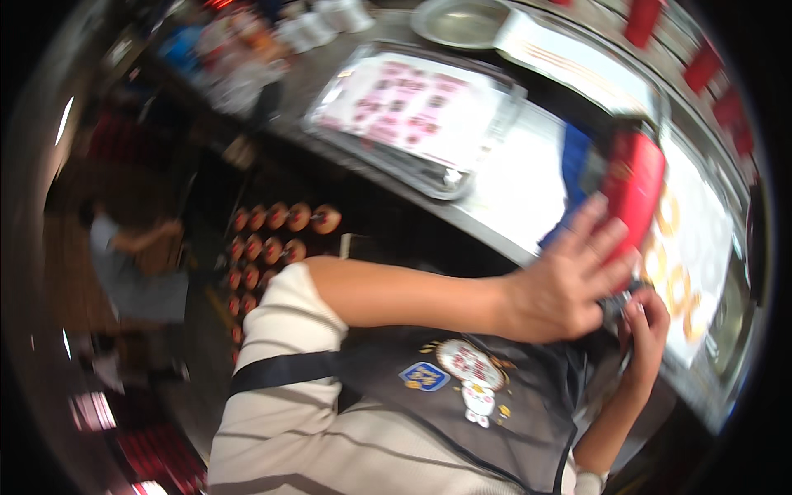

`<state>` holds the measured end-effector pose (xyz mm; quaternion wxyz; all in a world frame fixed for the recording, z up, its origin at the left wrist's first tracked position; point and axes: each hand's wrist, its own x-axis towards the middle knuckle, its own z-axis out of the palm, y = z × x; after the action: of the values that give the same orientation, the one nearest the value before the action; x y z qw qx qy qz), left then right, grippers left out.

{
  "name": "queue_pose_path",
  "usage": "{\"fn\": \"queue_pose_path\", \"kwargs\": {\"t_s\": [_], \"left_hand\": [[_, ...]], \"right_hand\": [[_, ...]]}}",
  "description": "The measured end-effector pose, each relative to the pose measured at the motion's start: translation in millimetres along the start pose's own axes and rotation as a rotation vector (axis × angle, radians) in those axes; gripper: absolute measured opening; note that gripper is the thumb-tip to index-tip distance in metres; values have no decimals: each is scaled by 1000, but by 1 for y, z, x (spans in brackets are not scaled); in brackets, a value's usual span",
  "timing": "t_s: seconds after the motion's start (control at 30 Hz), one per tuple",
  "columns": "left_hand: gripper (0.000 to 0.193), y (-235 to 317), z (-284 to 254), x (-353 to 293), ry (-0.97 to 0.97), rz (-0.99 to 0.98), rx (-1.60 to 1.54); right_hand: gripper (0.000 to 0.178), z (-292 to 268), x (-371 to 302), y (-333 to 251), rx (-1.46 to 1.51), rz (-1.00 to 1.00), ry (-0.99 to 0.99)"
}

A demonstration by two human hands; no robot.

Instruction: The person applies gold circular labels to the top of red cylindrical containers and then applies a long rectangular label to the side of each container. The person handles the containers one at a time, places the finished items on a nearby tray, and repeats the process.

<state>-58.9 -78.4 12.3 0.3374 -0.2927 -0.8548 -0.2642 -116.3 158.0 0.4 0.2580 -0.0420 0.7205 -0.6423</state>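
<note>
Over the near end of a red container [639,177], a left hand [561,293] with fingers spread wide rather than closed — probably for steadying or covering a broad area, though too blurred for telling touch from near miss. Just beside, on the near side, a right hand [648,326] with thumb and fingertips drawn narrowly together by a small dark piece [615,305], seemingly for finer control; cannot tell if truly gripping. Red container lengthwise above the counter [511,194], near end towards the apron [495,404], likely for easy reach by both hands. To its left, a blue cloth [571,169], perhaps for wiping close by. To its right, pale rings [678,289] on a white sheet [716,235], presumably for a clean surface underneath. Farther left, a clear tray [441,191] with a pink-printed sheet [412,107] lying flat inside — apparently out of the hands' way, as with the round pan [462,23] beyond.
</note>
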Motion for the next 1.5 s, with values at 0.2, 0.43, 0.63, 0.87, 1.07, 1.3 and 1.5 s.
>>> {"fn": "queue_pose_path", "kwargs": {"t_s": [0.2,0.43,0.63,0.87,1.07,1.3,1.5], "left_hand": [[21,4,36,5,239,-48,86],[35,-5,-1,-34,-31,-363,-106],[69,-4,-2,-50,-109,-346,-92],[43,-6,-9,-35,-174,-208,-17],[16,0,-7,-6,-185,-143,67],[28,-7,22,7,-103,-147,92],[56,-16,7,-15,-85,-352,-106]], "right_hand": [[12,-7,1,14,13,-21,-27],[6,14,-7,-21,-74,62,22],[9,9,-3,-22,-40,-10,7],[7,6,-3,-19,1,12,-23],[7,8,-3,-18,27,15,-19],[7,10,0,-12,10,-16,-20],[8,12,-5,-24,-21,-20,-5]]}}
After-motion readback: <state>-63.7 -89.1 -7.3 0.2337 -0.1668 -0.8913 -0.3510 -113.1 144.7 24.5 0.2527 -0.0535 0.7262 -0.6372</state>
